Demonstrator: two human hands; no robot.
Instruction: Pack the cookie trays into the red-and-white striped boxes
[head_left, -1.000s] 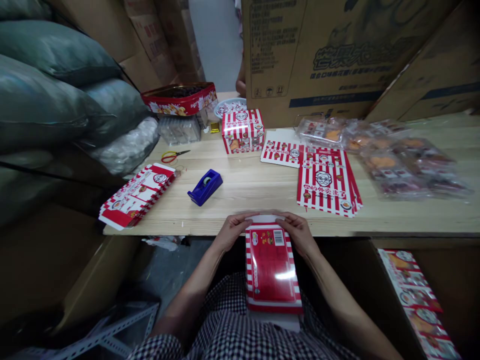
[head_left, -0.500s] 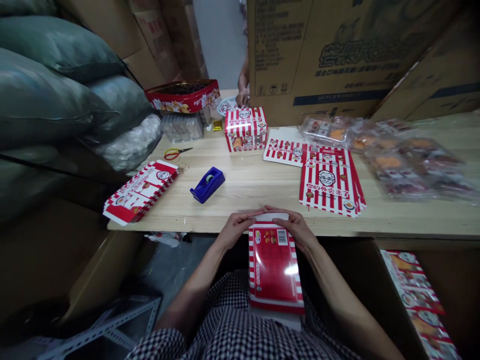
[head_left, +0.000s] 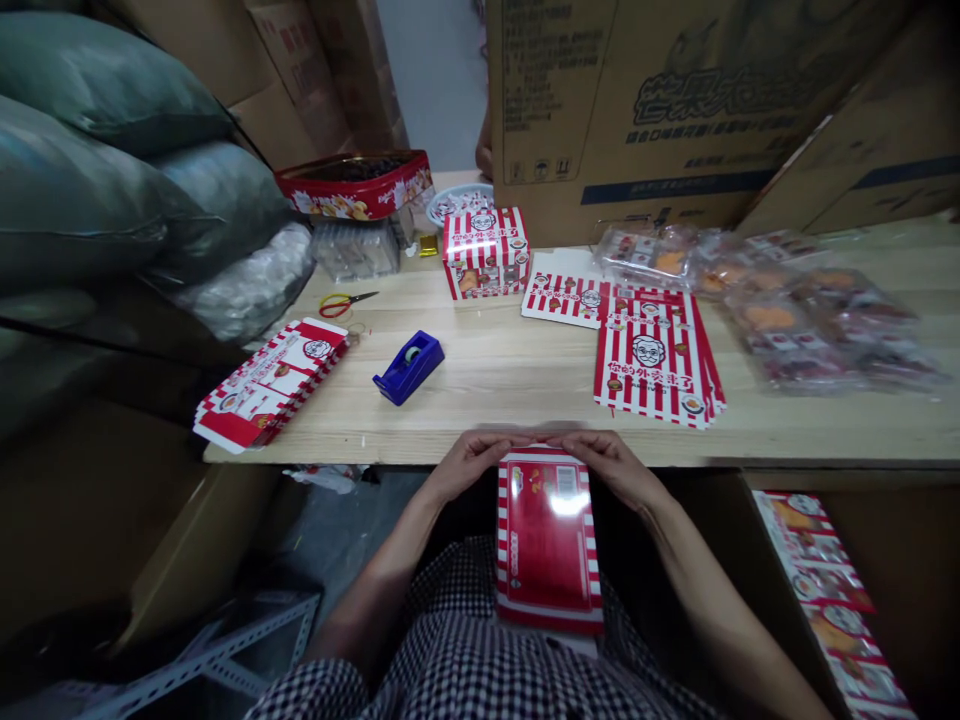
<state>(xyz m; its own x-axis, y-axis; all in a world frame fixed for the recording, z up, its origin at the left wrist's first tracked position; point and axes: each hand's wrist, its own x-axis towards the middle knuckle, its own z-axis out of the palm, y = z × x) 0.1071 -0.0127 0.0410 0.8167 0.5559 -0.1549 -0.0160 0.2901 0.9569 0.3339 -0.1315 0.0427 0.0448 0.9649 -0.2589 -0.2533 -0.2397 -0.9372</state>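
Note:
A red cardboard box (head_left: 546, 545) with striped white edges and a barcode lies against my lap, its far end at the table's front edge. My left hand (head_left: 477, 462) grips the left corner of that far end. On the right corner, my right hand (head_left: 606, 462) holds it the same way, thumb on the printed face. The fingers of both hands meet over the box's end, where the white flap is hidden. Beyond them on the table is a blue tape dispenser (head_left: 409, 367), with no hand touching it.
Left are striped flat cartons (head_left: 274, 385), scissors (head_left: 345, 303) and a red tin (head_left: 356, 185). An assembled striped box (head_left: 486, 253) stands behind. Right are flat printed sheets (head_left: 652, 355) and clear packs (head_left: 787, 320). Large cartons (head_left: 675, 110) form a wall; a co-worker's arm (head_left: 484, 150) shows beside them.
Both hands have pressed down over the box's far end, and the white flap there no longer shows. The co-worker's hand has drawn back from the bowl behind the assembled box.

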